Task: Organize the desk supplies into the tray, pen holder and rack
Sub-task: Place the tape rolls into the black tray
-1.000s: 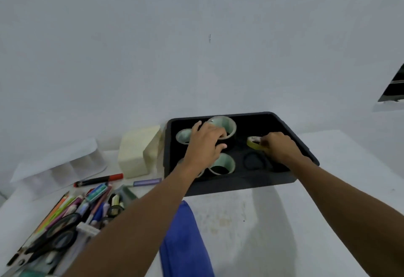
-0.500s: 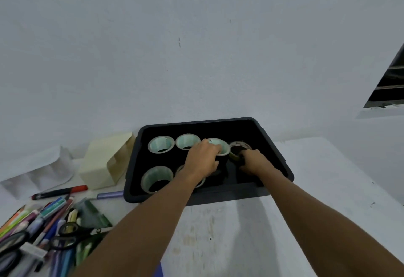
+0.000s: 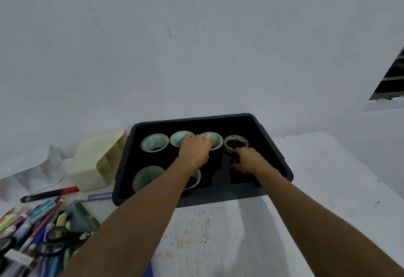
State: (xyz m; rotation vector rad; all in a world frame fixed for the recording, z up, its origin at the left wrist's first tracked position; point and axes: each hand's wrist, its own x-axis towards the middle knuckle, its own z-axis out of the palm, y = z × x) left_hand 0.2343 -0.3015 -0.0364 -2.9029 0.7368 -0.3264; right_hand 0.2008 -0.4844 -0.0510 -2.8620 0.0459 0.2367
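Observation:
A black tray (image 3: 271,145) sits against the wall on the white desk. Three pale green tape rolls stand in its back row and a yellowish tape roll (image 3: 236,143) stands to their right. My left hand (image 3: 194,152) reaches over the tray and its fingers curl on the rim of the third green tape roll (image 3: 215,140). Two more green rolls (image 3: 147,178) lie in the front row, one partly hidden under my left forearm. My right hand (image 3: 249,160) touches the yellowish roll's near wall with bent fingers; what lies under them is too dark to tell.
A cream box (image 3: 96,163) stands left of the tray, with white paper (image 3: 28,167) beyond it. A red-and-black marker (image 3: 50,193) and a purple pen (image 3: 99,196) lie near the tray's left corner. Several pens and black scissors (image 3: 59,237) are piled at the lower left.
The yellowish roll went from my right hand's grip to standing in the back row. My left hand slid right to the third green roll. The view shifted slightly.

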